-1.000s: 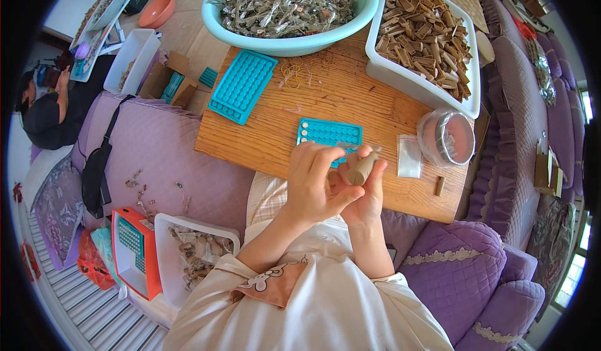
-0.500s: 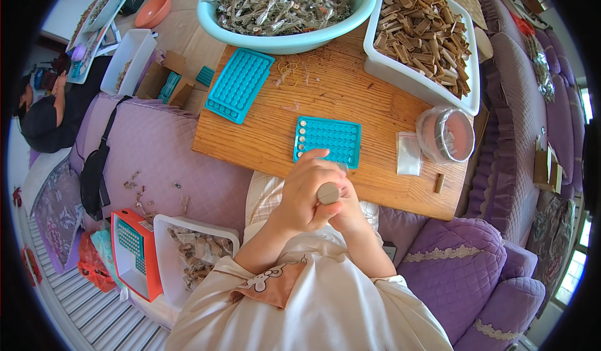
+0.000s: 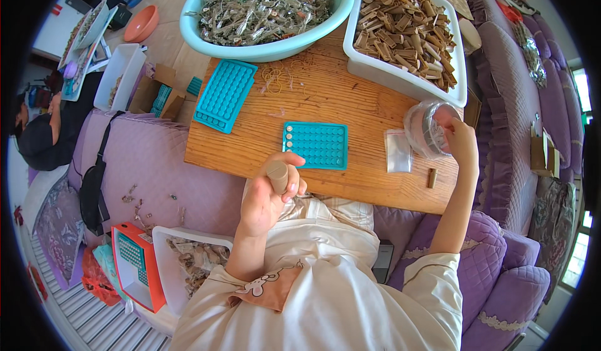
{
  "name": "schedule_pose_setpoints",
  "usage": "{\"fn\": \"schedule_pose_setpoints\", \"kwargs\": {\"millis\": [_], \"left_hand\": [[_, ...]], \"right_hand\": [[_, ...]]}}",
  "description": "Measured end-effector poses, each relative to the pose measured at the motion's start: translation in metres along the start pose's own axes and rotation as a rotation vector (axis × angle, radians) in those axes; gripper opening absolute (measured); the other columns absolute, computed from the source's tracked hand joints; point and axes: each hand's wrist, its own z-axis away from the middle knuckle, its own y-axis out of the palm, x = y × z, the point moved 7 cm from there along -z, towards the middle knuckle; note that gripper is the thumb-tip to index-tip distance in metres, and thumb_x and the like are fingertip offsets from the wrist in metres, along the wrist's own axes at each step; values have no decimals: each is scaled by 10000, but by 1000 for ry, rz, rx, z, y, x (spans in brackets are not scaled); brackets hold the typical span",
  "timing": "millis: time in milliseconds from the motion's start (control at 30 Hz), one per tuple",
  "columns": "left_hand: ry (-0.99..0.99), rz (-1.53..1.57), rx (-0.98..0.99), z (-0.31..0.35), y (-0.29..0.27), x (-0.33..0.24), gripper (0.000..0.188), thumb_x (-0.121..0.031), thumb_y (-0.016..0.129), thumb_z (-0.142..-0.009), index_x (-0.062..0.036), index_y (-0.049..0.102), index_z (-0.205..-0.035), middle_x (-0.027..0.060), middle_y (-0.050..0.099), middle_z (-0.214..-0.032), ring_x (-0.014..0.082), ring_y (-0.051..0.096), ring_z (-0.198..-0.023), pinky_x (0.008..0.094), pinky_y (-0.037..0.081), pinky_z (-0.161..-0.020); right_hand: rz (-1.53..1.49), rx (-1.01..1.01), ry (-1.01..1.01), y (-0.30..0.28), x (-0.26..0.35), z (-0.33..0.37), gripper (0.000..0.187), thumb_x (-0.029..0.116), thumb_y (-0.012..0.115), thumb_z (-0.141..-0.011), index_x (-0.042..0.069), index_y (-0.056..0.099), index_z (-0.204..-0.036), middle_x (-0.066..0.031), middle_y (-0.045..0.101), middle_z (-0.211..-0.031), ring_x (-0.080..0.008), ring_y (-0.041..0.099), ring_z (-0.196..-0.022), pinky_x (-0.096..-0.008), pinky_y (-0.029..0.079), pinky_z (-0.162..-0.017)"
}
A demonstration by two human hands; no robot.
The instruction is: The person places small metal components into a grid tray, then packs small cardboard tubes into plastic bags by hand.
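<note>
My left hand (image 3: 261, 202) is wrapped round a short tan cardboard tube (image 3: 277, 174), its flat round end facing up, above the table's front edge. At the right of the table, my right hand (image 3: 462, 141) reaches over the rim into a round tub lined with clear plastic (image 3: 416, 129). Its fingers are drawn together inside the tub; what they pinch, if anything, is hidden. Between the hands lies a teal tray of round pockets (image 3: 319, 144), with several small pale discs (image 3: 288, 136) along its left column.
Another teal tray (image 3: 225, 94) lies at the table's left. Behind stand a pale blue basin of small wrapped pieces (image 3: 275, 51) and a white bin of brown tubes (image 3: 375, 63). Clear bags (image 3: 399, 150) and a lone tube (image 3: 432, 178) lie near the tub. A person (image 3: 47, 125) sits far left.
My hands have parted. The left moved left and kept the tube; the right let go of it and went right, into the plastic-lined tub. The view shifted slightly.
</note>
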Motion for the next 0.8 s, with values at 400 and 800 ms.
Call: {"fn": "schedule_pose_setpoints", "kwargs": {"millis": [400, 800], "left_hand": [[-108, -175, 14, -2, 0, 18, 404, -326, 429, -869, 9, 417, -1092, 8, 437, -818, 74, 389, -665, 265, 374, -726], [-144, -115, -64, -2, -11, 27, 365, -291, 418, -859, 16, 444, -1055, 24, 453, -796, 74, 400, -626, 254, 380, -679]], "right_hand": [[261, 132, -50, 50, -4, -29, 172, 105, 461, -748, 1, 597, -761, -207, 584, -760, -352, 569, -710, -435, 437, -658], [237, 90, -70, 48, -4, -28, 166, 101, 472, -731, -18, 587, -746, -211, 584, -758, -353, 567, -726, -427, 438, -680]]}}
